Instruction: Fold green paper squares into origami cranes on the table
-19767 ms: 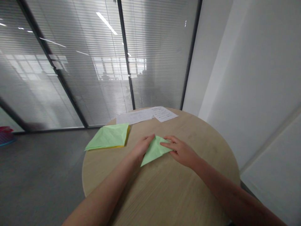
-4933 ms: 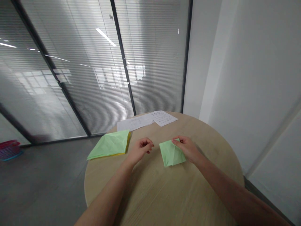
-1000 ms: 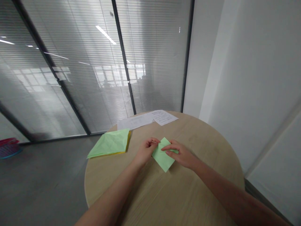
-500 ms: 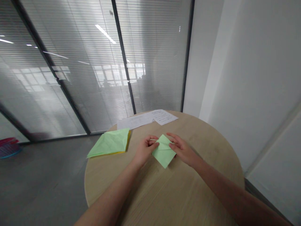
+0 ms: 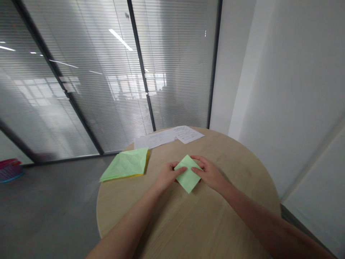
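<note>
A small folded green paper (image 5: 188,176), diamond shaped, lies on the round wooden table (image 5: 188,223). My left hand (image 5: 167,176) grips its left corner with thumb on top and fingers curled. My right hand (image 5: 209,173) holds its right side, the thumb pressing on the paper and the fingers bent round the far edge. Both forearms reach in from the bottom of the view.
A stack of green and yellow sheets (image 5: 125,164) lies at the table's left edge. White printed papers (image 5: 167,136) sit at the far edge. Glass partitions with blinds stand behind; a white wall is to the right. A pink basket (image 5: 9,169) is on the floor, far left.
Both hands have closed in on the folded green paper; my left thumb now lies on its left corner and my right thumb presses its right side. The paper shifted slightly.
</note>
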